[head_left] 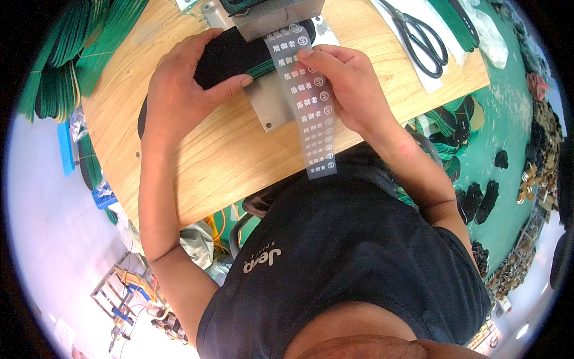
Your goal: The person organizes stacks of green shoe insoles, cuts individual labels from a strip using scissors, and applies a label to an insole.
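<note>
A stack of black insoles point(227, 55) with green edges lies on the wooden table, its right end beneath a metal press head point(280, 19). My left hand point(179, 87) grips the left part of the stack, thumb along its near edge and fingers over the far side. Between the thumb and fingertips of my right hand point(356, 84) is a translucent strip of transfer labels point(312, 122) with rows of white print. The strip's upper end lies over the insoles at the press, and its lower end hangs past the table's near edge. A metal plate point(269, 107) shows under the stack.
Black-handled scissors point(421, 42) lie on white paper at the table's right. More green-edged insoles are bundled at the far left point(72, 48) and far right point(454, 24). Beyond the right edge are further insole piles point(451, 128) and dark pieces on the green floor point(502, 119).
</note>
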The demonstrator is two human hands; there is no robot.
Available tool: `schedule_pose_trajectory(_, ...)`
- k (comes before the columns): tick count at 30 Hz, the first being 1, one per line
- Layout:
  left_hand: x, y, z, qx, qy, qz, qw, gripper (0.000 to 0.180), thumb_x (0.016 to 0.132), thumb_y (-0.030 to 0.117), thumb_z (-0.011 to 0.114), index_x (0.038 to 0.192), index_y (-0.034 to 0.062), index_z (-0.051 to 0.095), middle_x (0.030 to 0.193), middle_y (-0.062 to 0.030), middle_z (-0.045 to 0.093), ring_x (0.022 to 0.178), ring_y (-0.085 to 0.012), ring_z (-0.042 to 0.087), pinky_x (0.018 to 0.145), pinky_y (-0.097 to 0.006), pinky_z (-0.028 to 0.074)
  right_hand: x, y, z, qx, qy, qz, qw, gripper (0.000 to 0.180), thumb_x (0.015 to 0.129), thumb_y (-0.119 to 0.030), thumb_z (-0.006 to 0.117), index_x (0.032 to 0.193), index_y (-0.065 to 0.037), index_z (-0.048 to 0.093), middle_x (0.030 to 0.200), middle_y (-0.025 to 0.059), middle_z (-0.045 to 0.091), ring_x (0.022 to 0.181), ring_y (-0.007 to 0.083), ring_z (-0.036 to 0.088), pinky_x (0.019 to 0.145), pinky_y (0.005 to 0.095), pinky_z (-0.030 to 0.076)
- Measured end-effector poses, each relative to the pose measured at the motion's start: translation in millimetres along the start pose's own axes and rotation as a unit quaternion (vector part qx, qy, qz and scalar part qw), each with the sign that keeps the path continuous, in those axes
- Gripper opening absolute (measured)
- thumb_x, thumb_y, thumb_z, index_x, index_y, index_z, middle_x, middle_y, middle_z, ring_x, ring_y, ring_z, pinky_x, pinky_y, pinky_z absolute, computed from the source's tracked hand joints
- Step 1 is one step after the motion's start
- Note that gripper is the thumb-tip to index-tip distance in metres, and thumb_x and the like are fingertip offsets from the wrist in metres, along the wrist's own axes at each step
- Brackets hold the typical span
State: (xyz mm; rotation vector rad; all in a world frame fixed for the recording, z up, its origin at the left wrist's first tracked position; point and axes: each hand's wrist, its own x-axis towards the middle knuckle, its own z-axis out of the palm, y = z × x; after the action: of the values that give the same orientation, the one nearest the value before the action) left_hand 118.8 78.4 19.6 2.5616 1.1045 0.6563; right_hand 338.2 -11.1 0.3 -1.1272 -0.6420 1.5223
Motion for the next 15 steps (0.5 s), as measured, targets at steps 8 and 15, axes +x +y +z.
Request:
schedule_pose_trajectory(8,0.5,0.7,-1.0,-0.005,-0.003,-0.007,1.000,0.064,0.068,0.037,0.082,0.119,0.0045,0.061,0.106,-0.0166,0.066,0.096,-0.0327,0.064,0.084,-0.038,0.050,-6.4,2.0,-5.0,0.003,-0.006,-0.001,1.000,0.022,0.091,-0.021,0.063,0.084,0.000,0.065,0.075,0.0040,0.061,0.061,0.0108,0.060,0.051,0.0249,0.050)
schedule_pose_trajectory(15,-0.1,-1.0,-0.6,0.003,-0.006,-0.005,1.000,0.063,0.068,0.025,0.085,0.121,0.0016,0.059,0.103,-0.0138,0.066,0.093,-0.0236,0.065,0.083,-0.033,0.051,-6.5,0.8,-7.4,-0.002,-0.024,0.000,1.000,0.020,0.095,-0.015,0.057,0.087,0.001,0.065,0.077,0.0040,0.065,0.061,0.0075,0.060,0.053,0.0202,0.049)
